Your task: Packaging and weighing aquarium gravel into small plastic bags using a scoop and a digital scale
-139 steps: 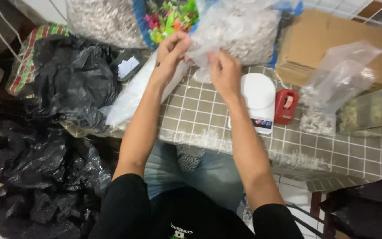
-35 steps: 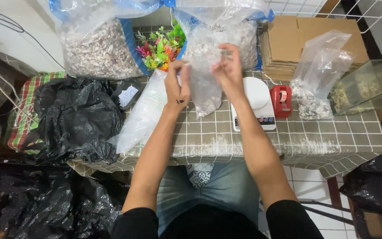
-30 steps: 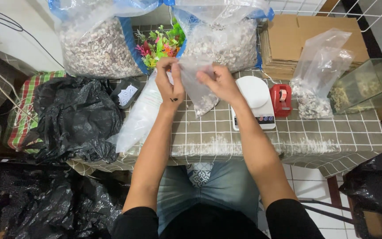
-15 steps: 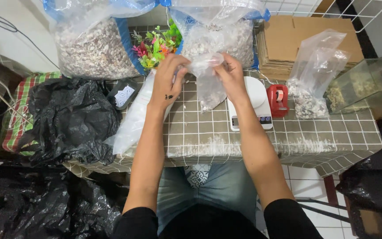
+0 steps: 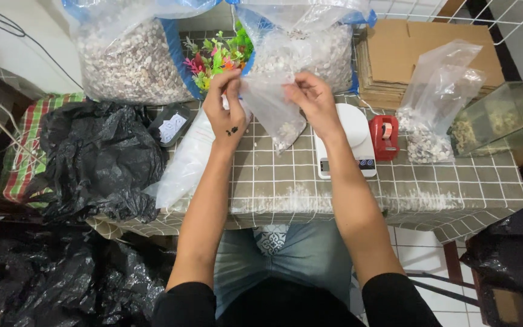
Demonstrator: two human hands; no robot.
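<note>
From the head camera, both hands are raised over the far half of the tabletop [image 5: 431, 194], which is covered in a grey-brown checked cloth. The left hand [image 5: 225, 112] pinches the upper left edge of a small clear plastic bag [image 5: 273, 112] between thumb and fingers; the right hand [image 5: 313, 100] is closed on the bag's upper right edge. The bag hangs between them above the tabletop, with a little pale gravel gathered in its bottom corner, just left of a white kitchen scale [image 5: 349, 142]. A red tape dispenser [image 5: 385, 136] sits just beside the scale on its right, and another clear bag holding some gravel [image 5: 434, 115] stands further right, next to a glass tank [image 5: 497, 118]. Behind the hands stand two large open sacks of pebbles, a darker one [image 5: 131, 60] on the left and a paler one [image 5: 310, 48] on the right, with bright plastic plants [image 5: 216, 54] between them. Flat cardboard [image 5: 413, 54] lies at the far right. A black plastic sheet [image 5: 95, 160] covers the left end; the small dark item beside it is probably a packet, too unclear to tell.
</note>
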